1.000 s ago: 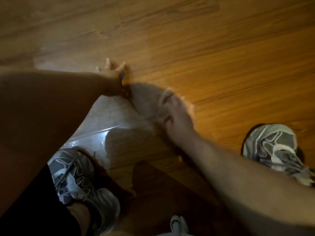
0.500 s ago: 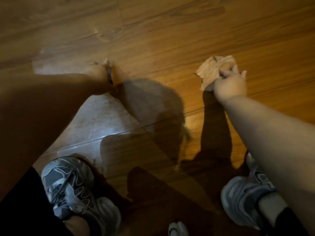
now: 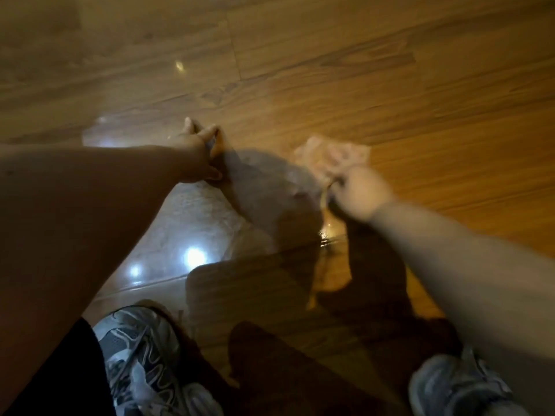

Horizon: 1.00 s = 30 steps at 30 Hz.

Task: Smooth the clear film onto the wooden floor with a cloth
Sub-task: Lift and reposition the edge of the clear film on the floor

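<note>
**Film down at centre-left, cloth at its right side**

Wooden floor [image 3: 390,85]: brown planks across the entire view, seams running slantwise. Warm light on the right side, dimmer at left.

Clear film [image 3: 186,223]: large glossy sheet lying on the floor at centre-left. Bright glare spots on it, cloudy patches beneath, one long line across its near part. Outline hard to trace where arm shadows fall.

Left shoe [image 3: 144,355]: grey-and-white trainer, bottom left, at the film's near side. On the film or just off it, cannot tell. Right shoe [image 3: 456,388]: bottom right corner, blurred.

Left hand [image 3: 195,151]: released, fingers spread and fairly straight, palm down on the film's far part, thumb toward the right.

Right hand [image 3: 360,190]: motion-blurred, clenched around the cloth, apart from the left hand and to its right, near the film's right side.

Cloth [image 3: 330,157]: pale pinkish, crumpled, bunched out beyond the knuckles, low against the floor surface. Over film or over bare wood, not discernible.
</note>
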Available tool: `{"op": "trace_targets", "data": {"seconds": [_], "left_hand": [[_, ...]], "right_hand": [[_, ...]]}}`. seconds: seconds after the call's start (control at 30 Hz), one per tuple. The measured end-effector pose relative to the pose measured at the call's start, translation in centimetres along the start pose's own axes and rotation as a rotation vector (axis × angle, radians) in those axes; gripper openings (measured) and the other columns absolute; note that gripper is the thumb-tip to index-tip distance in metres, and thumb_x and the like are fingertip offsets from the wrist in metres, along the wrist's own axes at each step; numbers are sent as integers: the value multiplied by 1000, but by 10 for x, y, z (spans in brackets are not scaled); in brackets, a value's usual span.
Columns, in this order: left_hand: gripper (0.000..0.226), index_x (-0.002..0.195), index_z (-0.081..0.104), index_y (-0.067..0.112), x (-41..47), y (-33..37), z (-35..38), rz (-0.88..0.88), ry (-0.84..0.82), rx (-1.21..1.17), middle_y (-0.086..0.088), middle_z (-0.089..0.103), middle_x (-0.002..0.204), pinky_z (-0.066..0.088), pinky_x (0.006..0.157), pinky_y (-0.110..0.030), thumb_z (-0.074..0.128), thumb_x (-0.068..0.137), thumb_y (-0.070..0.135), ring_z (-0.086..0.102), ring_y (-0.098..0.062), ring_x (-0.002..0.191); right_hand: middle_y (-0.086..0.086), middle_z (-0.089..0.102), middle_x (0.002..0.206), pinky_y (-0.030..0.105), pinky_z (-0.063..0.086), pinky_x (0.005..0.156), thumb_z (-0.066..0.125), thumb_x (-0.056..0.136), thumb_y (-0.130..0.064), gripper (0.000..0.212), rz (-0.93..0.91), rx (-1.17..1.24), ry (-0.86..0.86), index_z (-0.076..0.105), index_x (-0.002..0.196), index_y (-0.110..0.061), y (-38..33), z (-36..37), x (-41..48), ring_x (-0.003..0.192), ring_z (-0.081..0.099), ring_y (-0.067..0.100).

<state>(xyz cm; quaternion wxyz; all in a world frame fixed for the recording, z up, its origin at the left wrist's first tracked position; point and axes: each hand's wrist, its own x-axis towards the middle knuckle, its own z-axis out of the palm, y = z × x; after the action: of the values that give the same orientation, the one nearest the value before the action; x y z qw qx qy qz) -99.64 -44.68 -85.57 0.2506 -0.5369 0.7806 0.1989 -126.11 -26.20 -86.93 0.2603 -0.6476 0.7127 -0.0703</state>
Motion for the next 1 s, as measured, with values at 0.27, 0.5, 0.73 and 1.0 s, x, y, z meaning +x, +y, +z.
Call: {"op": "trace_targets", "data": {"seconds": [0.27, 0.5, 0.73, 1.0], "left_hand": [[110, 152, 11, 36, 28, -11, -12, -149, 131, -204, -10, -15, 160, 5, 119, -49, 80, 68, 51, 2, -42, 145], [127, 154, -5, 23, 42, 0, -42, -172, -17, -34, -19, -7, 159, 33, 108, -55, 85, 66, 42, 25, -48, 138], [127, 154, -3, 25, 45, -4, -43, -175, -67, -111, -12, -14, 160, 35, 107, -52, 87, 65, 36, 26, -47, 138], [122, 154, -1, 30, 44, 1, -49, -224, -97, -135, -8, -16, 160, 30, 109, -54, 86, 67, 32, 9, -49, 142]], "right_hand": [[14, 32, 151, 34, 23, 113, 30, 82, -38, 61, 461, 33, 78, 53, 134, -17, 51, -56, 41, 137, 30, 31], [9, 51, 139, 42, 24, 107, 43, 85, -30, 39, -726, -52, -337, 68, 115, -22, -106, 34, 15, 135, 37, 30], [11, 28, 154, 31, 14, 117, 29, 88, -29, 56, 8, 50, 114, 47, 140, -16, 20, -33, 96, 144, 19, 26], [0, 29, 155, 40, 5, 115, 45, 87, -22, 50, -105, 58, 95, 49, 136, -33, -78, 13, 118, 145, 16, 25]]}}
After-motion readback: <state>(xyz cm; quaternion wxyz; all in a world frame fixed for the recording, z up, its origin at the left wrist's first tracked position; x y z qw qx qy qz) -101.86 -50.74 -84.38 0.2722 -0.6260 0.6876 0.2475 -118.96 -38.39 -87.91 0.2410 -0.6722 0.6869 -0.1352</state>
